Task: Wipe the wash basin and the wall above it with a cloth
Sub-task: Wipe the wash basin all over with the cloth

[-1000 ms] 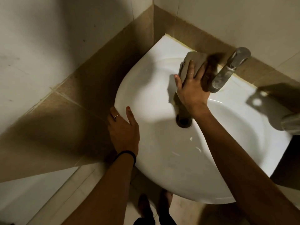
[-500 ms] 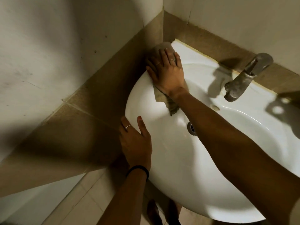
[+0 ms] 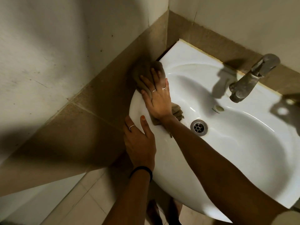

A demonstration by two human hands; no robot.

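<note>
The wall (image 3: 48, 62) fills the left and top of the view, pale plaster above and a band of tan tile below, meeting in a corner just behind the basin's far left end; pale floor tiles (image 3: 78, 205) show beneath. The white wash basin (image 3: 243, 151) is set into that corner, its left rim close against the tan tile; a dull metal tap (image 3: 250, 78) stands at its back edge, its spout reaching over the bowl; the round metal drain (image 3: 199, 127) sits in the bottom of the bowl.

The brown cloth (image 3: 144, 73) lies on the basin's left rim, bunched against the tile at its far end, with a frayed tail trailing down into the bowl beside the drain. The right hand (image 3: 158, 98) lies flat on top of it, fingers spread and extended, pressing it to the rim rather than gripping; rings show on two fingers. The left hand (image 3: 139, 142) rests just nearer on the same rim, open, its thumb on the white top and its fingers curled over the outer edge; it does not touch the cloth; a dark band circles its wrist.
</note>
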